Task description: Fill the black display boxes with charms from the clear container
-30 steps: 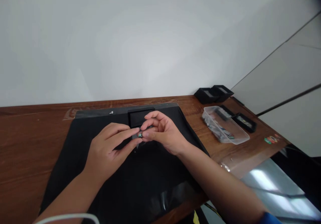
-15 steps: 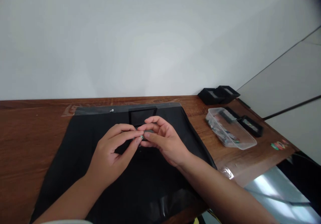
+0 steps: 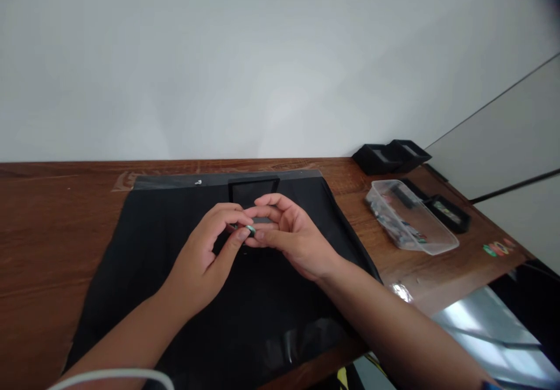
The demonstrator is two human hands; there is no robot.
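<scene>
Table [image 3: 52, 232]: brown wood with visible grain, smooth and lightly glossy. Mat [image 3: 144, 250] over its middle: black, matt, cloth-like, with a shinier, film-like patch at the near edge. Container [image 3: 438, 243] near the right edge: clear, glossy plastic. Trays [image 3: 391, 155] at the far right corner: black, matt. Small green piece [image 3: 250, 228]: smooth, slight sheen; material cannot be told.

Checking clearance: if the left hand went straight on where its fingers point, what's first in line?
The left hand touches the small green piece; right behind it are the fingers of the right hand. Depth unclear.
</scene>
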